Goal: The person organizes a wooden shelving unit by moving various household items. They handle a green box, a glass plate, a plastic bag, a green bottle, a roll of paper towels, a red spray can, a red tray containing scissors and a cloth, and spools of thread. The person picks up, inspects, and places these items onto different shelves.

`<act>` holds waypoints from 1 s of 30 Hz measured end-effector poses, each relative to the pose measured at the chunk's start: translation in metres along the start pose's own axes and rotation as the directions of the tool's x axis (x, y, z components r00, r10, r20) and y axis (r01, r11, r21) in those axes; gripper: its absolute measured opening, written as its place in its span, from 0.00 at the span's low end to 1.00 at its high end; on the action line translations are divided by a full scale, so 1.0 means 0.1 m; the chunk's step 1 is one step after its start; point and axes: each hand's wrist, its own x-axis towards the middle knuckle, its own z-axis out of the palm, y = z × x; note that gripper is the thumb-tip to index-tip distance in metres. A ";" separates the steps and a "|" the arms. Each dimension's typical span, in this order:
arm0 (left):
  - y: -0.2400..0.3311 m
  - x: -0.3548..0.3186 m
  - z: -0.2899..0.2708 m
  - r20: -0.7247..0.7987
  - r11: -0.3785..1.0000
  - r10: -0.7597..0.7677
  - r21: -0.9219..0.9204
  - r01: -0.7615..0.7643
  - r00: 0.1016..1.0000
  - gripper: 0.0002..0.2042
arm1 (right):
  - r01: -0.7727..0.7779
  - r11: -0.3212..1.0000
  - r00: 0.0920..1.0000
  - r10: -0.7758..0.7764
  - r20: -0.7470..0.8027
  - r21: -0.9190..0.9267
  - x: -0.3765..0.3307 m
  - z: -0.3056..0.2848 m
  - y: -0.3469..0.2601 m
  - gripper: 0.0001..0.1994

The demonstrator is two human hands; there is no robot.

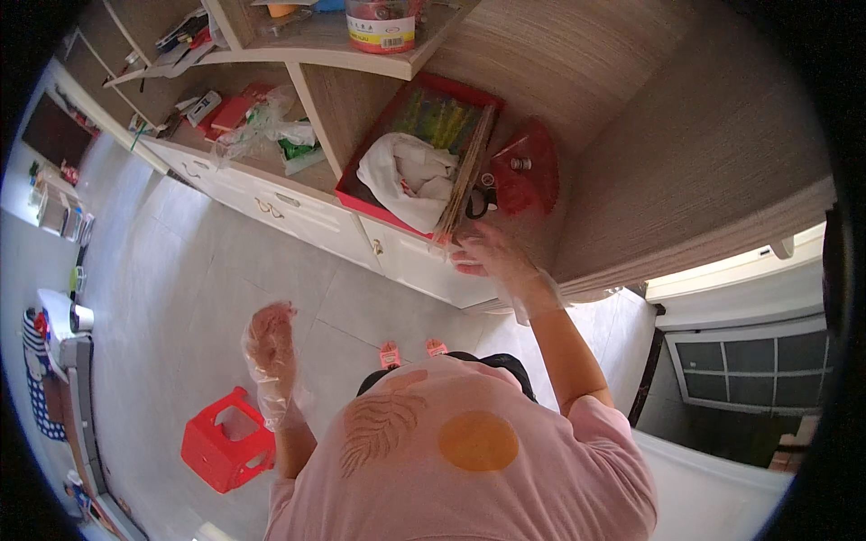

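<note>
My left hand, in a clear plastic glove, is held over the floor with its fingers curled in. Something pinkish shows at the fingertips, but I cannot make out what it is. At the cabinet's edge, my right hand, also gloved in clear plastic, has its fingers stretched toward the near ends of a bundle of thin sticks. The sticks lie along the side of a red tray, which bears a white plastic bag. Black-handled scissors lie just beyond my right fingers.
A translucent red bag lies right of the scissors. Above, a jar with a red lower band stands on a shelf. Clear plastic wrapping lies in the left compartment. A red plastic stool is on the floor to my left.
</note>
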 end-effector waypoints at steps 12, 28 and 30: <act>-0.58 0.93 0.86 0.537 0.474 -0.598 -0.360 0.803 0.594 0.29 | 0.029 0.999 0.993 -0.024 -0.119 0.033 0.21 0.29 0.29 0.17; -0.47 1.41 1.63 0.800 -0.046 -0.528 -0.361 0.931 0.285 0.18 | 0.107 0.948 0.990 -0.073 -0.124 0.299 0.29 0.21 0.41 0.13; -0.23 1.34 1.60 0.819 -0.121 -0.491 -0.402 0.908 0.297 0.21 | 0.142 0.923 0.988 -0.108 -0.112 0.358 0.33 0.13 0.54 0.13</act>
